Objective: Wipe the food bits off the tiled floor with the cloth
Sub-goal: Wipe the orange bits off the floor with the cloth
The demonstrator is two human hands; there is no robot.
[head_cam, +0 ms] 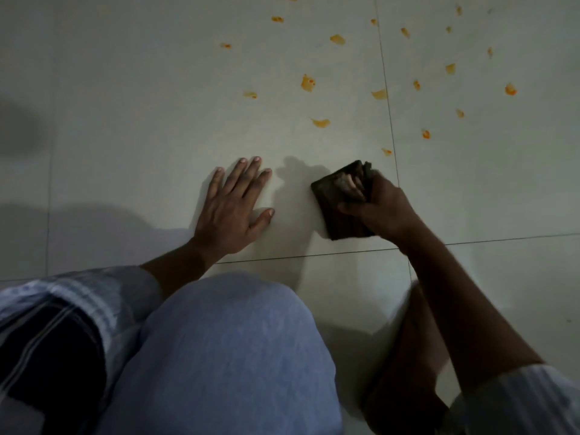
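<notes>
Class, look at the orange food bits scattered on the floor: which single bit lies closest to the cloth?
The small orange bit just left of the tile joint, right above the dark cloth in the right hand. All the others lie farther up the floor.

pale tiled floor (125, 105), orange food bits (308, 83), cloth (337, 202)

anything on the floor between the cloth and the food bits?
Nothing visible. The right hand grips the cloth on the floor; bare tile lies between it and the nearest bit. The left hand rests flat off to the side.
</notes>
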